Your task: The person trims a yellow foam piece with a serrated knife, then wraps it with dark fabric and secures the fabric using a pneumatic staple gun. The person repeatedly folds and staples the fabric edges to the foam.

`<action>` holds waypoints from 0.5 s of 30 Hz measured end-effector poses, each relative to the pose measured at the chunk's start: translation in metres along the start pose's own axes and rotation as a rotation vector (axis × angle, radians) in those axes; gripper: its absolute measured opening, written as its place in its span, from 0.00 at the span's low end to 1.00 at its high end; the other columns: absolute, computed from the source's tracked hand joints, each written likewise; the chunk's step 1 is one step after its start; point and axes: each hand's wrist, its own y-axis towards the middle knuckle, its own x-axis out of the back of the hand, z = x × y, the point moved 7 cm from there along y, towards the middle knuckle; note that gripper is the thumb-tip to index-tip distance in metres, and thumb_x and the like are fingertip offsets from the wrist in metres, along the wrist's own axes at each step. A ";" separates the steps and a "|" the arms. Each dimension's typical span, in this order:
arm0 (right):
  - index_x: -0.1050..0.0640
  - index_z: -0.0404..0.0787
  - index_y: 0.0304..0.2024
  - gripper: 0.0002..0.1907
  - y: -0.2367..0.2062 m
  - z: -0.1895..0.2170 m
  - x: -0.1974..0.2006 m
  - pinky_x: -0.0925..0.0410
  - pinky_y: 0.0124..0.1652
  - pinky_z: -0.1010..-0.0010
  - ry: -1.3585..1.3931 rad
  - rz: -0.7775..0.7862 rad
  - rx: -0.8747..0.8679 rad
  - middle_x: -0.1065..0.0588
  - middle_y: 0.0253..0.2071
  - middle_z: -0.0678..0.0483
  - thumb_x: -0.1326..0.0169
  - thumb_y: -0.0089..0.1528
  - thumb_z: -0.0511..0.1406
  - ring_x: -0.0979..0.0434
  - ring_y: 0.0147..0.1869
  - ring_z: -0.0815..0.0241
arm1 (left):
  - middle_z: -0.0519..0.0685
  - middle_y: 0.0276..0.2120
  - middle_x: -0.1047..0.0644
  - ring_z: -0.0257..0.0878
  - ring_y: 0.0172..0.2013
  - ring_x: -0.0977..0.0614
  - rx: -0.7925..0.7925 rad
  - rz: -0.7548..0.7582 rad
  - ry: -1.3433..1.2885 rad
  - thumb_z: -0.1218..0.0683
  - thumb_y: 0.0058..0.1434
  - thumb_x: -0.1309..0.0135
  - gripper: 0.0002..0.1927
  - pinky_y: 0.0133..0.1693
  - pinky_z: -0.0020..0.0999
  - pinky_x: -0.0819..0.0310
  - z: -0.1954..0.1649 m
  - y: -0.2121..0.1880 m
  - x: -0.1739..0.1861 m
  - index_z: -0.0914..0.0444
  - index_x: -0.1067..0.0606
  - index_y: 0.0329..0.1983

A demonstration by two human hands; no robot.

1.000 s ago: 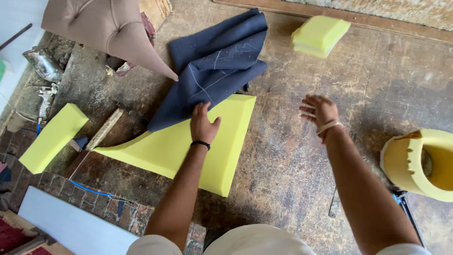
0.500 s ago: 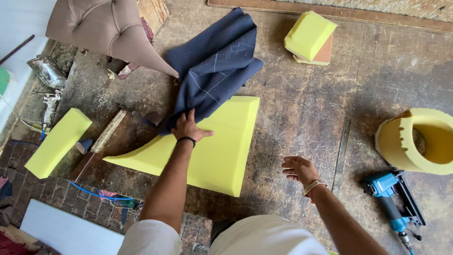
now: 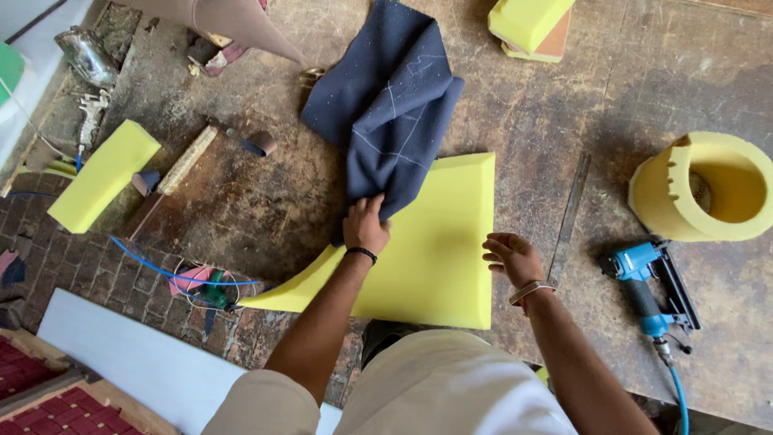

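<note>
A flat yellow foam sheet (image 3: 435, 250) lies on the worn wooden worktop (image 3: 266, 201) in front of me. A dark blue cloth (image 3: 386, 121) with chalk lines is draped over its upper left edge. My left hand (image 3: 366, 225) grips the cloth's lower corner where it overlaps the foam. My right hand (image 3: 511, 258) hovers at the foam's right edge, fingers spread, holding nothing. A strap sits on each wrist.
A blue pneumatic stapler (image 3: 648, 282) with hose lies to the right, beside a metal ruler (image 3: 568, 217). A curved yellow foam ring (image 3: 708, 189) stands at far right. Foam blocks (image 3: 105, 173) (image 3: 531, 24), a brush (image 3: 185, 161) and a tan upholstered piece (image 3: 233, 20) lie around.
My left hand has closed on the blue cloth's corner. My right hand moved left to the foam's right edge. The view shifted, bringing the stapler fully into sight.
</note>
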 end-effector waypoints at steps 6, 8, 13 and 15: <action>0.21 0.39 0.56 0.18 -0.074 -0.049 0.064 0.25 0.48 0.64 0.015 -0.017 0.028 0.18 0.50 0.49 0.42 0.64 0.38 0.17 0.51 0.55 | 0.54 0.41 0.19 0.57 0.41 0.18 0.153 -0.259 -0.083 0.54 0.61 0.41 0.06 0.41 0.54 0.25 -0.002 -0.034 0.056 0.54 0.20 0.42; 0.21 0.39 0.56 0.20 -0.101 -0.050 0.074 0.24 0.48 0.64 -0.099 -0.025 0.057 0.18 0.51 0.49 0.40 0.63 0.38 0.17 0.51 0.55 | 0.54 0.40 0.18 0.57 0.41 0.17 0.036 -0.345 -0.269 0.54 0.62 0.42 0.08 0.41 0.51 0.24 -0.036 -0.058 0.087 0.56 0.21 0.44; 0.38 0.47 0.69 0.41 -0.164 -0.019 0.031 0.24 0.53 0.67 -0.216 0.183 0.363 0.27 0.61 0.49 0.37 0.56 0.29 0.21 0.57 0.55 | 0.57 0.39 0.17 0.50 0.41 0.14 -0.210 -0.264 -0.626 0.51 0.65 0.40 0.12 0.42 0.40 0.20 -0.161 -0.144 0.115 0.62 0.22 0.47; 0.48 0.46 0.71 0.52 -0.184 -0.005 0.009 0.26 0.52 0.66 -0.073 0.283 0.593 0.31 0.64 0.50 0.34 0.50 0.25 0.25 0.59 0.57 | 0.56 0.42 0.16 0.46 0.42 0.13 -0.331 -0.051 -0.662 0.51 0.62 0.38 0.15 0.43 0.39 0.19 -0.207 -0.188 0.105 0.61 0.20 0.50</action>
